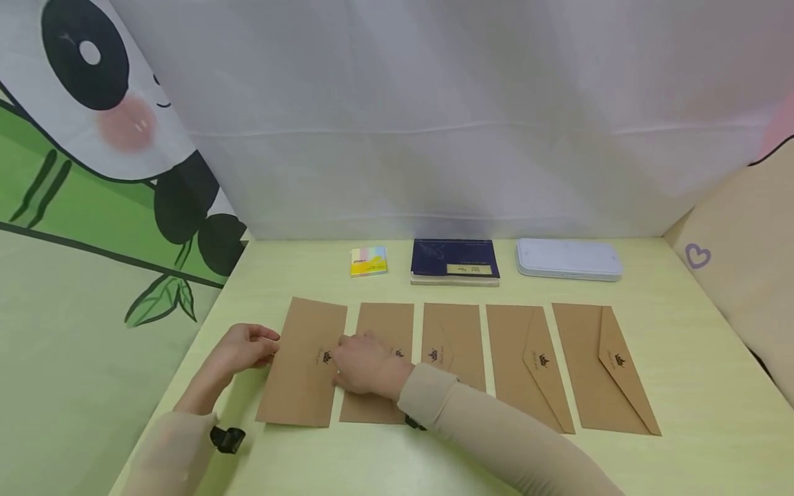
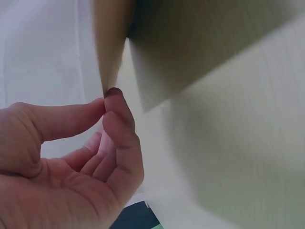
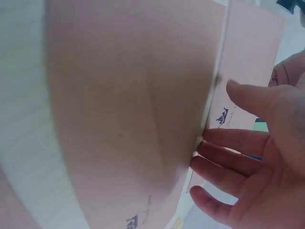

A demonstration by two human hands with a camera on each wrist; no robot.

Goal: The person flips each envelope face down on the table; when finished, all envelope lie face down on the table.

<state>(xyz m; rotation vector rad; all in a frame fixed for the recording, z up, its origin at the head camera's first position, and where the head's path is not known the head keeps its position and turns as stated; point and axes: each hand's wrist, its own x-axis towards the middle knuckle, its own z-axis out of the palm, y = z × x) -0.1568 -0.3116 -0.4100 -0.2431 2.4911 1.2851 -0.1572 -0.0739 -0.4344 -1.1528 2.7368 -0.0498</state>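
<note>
Five brown envelopes lie in a row. My left hand (image 1: 248,349) pinches the left edge of the leftmost envelope (image 1: 299,365) between thumb and fingertips; the left wrist view shows that envelope (image 2: 112,43) raised off the table at the pinched edge, with the hand (image 2: 81,162) below it. My right hand (image 1: 369,365) is over the second envelope (image 1: 386,317), its fingertips at the leftmost envelope's right edge. In the right wrist view the fingers of this hand (image 3: 252,157) are extended along that edge, thumb apart from them near the crown print (image 3: 222,117).
Three more envelopes (image 1: 455,324) lie to the right, flaps showing. Behind the row stand a sticky-note pack (image 1: 369,262), a dark blue book (image 1: 455,258) and a pale case (image 1: 568,260). A white cloth (image 1: 434,138) hangs along the table's back edge.
</note>
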